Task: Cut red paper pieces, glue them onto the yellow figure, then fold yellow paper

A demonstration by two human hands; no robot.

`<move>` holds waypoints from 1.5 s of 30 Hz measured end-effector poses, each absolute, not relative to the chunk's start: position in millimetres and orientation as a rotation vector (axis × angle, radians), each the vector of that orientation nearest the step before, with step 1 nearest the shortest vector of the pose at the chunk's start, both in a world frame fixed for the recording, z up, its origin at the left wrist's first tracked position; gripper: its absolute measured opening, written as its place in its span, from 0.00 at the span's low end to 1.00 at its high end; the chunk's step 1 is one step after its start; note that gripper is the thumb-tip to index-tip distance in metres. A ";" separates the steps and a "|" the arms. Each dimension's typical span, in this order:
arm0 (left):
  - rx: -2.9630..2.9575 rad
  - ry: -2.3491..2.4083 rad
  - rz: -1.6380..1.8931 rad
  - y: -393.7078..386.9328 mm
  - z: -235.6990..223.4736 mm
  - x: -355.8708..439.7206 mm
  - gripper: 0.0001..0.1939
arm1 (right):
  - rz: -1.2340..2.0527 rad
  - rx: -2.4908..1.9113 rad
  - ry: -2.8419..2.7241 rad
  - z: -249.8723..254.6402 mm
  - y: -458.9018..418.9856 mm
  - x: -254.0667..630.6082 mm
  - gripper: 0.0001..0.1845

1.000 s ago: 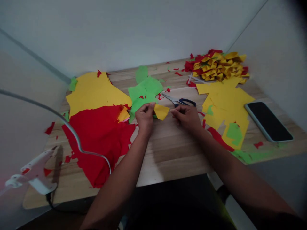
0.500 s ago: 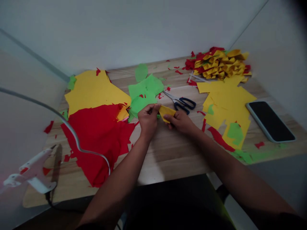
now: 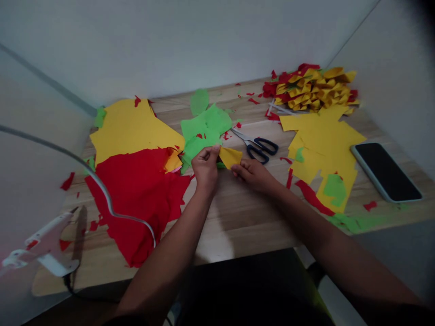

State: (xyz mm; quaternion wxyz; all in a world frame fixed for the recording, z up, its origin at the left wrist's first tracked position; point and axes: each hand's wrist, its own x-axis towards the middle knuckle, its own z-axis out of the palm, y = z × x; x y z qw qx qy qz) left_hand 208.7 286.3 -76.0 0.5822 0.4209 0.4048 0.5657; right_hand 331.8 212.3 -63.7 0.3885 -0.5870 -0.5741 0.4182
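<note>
A small yellow piece of paper (image 3: pixel 231 157), seemingly folded or curled, is stretched between my two hands above the middle of the table. My left hand (image 3: pixel 205 166) pinches its left end between thumb and fingers. At its lower right corner, my right hand (image 3: pixel 250 174) grips it with the thumb on top. Just behind lie green paper pieces (image 3: pixel 205 129) and a pair of scissors (image 3: pixel 258 147) with dark blue handles, blades pointing to the back left.
Red paper (image 3: pixel 136 194) and yellow paper (image 3: pixel 129 127) cover the left side. A white glue gun (image 3: pixel 50 242) stands at the front left. More yellow sheets (image 3: pixel 322 140), a phone (image 3: pixel 387 172) and a heap of folded yellow and red pieces (image 3: pixel 312 88) occupy the right.
The yellow piece now shows as a wider, cone-like shape between my hands. My right fingers have shifted down to its lower corner, and my left hand has moved slightly left.
</note>
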 end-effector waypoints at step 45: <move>1.303 0.779 1.059 273.9 -69.5 205.5 0.25 | 0.824 -1.570 -1.261 -67.9 207.3 331.7 0.36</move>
